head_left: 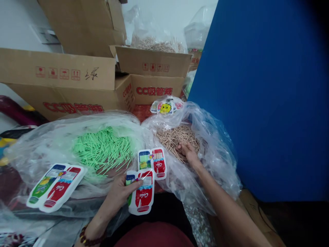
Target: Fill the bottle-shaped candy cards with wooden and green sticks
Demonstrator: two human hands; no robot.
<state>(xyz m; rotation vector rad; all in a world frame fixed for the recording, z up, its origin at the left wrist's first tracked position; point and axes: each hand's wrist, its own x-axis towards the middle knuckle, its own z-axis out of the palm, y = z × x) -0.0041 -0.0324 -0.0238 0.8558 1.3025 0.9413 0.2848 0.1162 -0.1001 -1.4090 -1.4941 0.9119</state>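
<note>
My left hand (123,190) is closed on a bottle-shaped candy packet (144,197), its thumb across the front; a red cola side and a green side show. My right hand (189,151) reaches into a pile of thin brown candy straws (171,137), fingers bent together on some of them. These lie on an opened clear plastic bag (218,151). Just beyond my left hand is another packet (159,166), with green and brown straws in its windows. Left of them, green candy straws (102,147) are heaped on a second clear bag (51,137).
A stack of cola packets (55,187) lies at the front left. Cardboard cartons (89,97) stand along the back, with a bag of pale straws (159,44) behind. Small printed bags (166,107) lie beyond the brown pile. A blue panel (257,103) rises on the right.
</note>
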